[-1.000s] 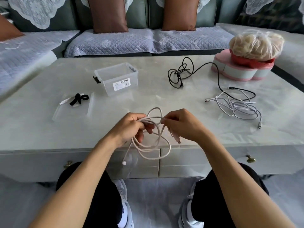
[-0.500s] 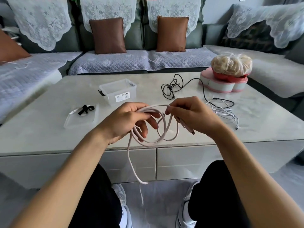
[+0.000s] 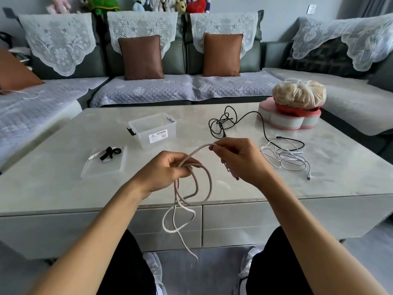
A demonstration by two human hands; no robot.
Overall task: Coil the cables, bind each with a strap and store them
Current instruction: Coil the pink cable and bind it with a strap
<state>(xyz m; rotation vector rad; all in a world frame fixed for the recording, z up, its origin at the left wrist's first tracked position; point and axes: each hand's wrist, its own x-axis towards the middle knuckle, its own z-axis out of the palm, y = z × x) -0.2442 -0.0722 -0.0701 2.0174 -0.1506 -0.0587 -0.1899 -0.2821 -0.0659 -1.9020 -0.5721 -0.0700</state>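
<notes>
A pinkish-white cable [image 3: 209, 184] hangs in loose loops over the table's front edge. My left hand [image 3: 164, 170] is closed around the gathered loops. My right hand [image 3: 238, 159] pinches the cable's upper run between thumb and finger, and a plug end dangles below its palm. Farther back lie a tangled black cable [image 3: 223, 122] and, to the right, a loose white cable [image 3: 287, 158]. A clear storage box [image 3: 153, 129] stands open at centre left. Black straps [image 3: 110, 153] rest on the clear lid [image 3: 104, 167] at the left.
A pink heart-shaped box [image 3: 289, 120] with a bagged bundle on top stands at the table's [image 3: 63, 188] back right. Sofas surround the table on three sides. Drawers sit under the front edge, above my knees.
The camera has tilted up. My hands have moved apart, the right one lifting a stretch of cable up and right, and more cable now hangs below the table edge.
</notes>
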